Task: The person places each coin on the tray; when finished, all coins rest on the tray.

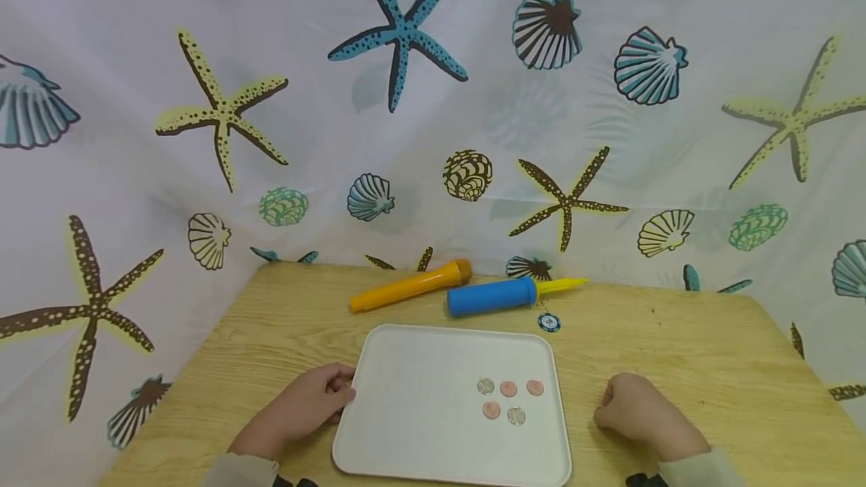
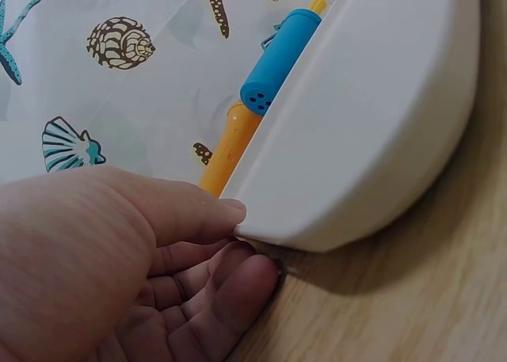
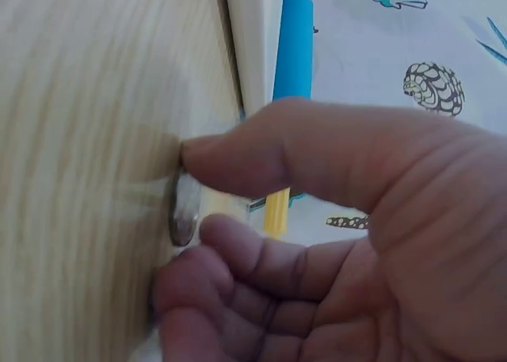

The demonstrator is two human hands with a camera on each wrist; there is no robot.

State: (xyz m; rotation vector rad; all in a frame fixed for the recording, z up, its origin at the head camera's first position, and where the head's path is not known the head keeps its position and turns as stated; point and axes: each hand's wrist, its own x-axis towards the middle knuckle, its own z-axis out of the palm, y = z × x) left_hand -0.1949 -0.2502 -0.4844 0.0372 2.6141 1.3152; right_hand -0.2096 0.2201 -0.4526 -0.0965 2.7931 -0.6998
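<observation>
My left hand [image 1: 313, 401] grips the left edge of a white tray [image 1: 413, 397], thumb at the rim and the other fingers curled below it in the left wrist view. Silver and copper-coloured coins [image 1: 508, 388] lie flat on the tray's right half. Down at the tabletop, right of the tray, is my right hand [image 1: 639, 412] with its fingers curled. Between its thumb and fingertips the right wrist view shows a silver coin [image 3: 186, 207] at the wood, thumb tip on one edge. The head view hides this coin behind the hand.
Behind the tray lie an orange toy microphone-shaped tube [image 1: 409, 288] and a blue hand pump [image 1: 490, 297] with a yellow nozzle. A blue and white poker chip [image 1: 549, 322] sits near the tray's back right corner. A sea-patterned curtain [image 1: 304, 149] surrounds the wooden table [image 1: 690, 344].
</observation>
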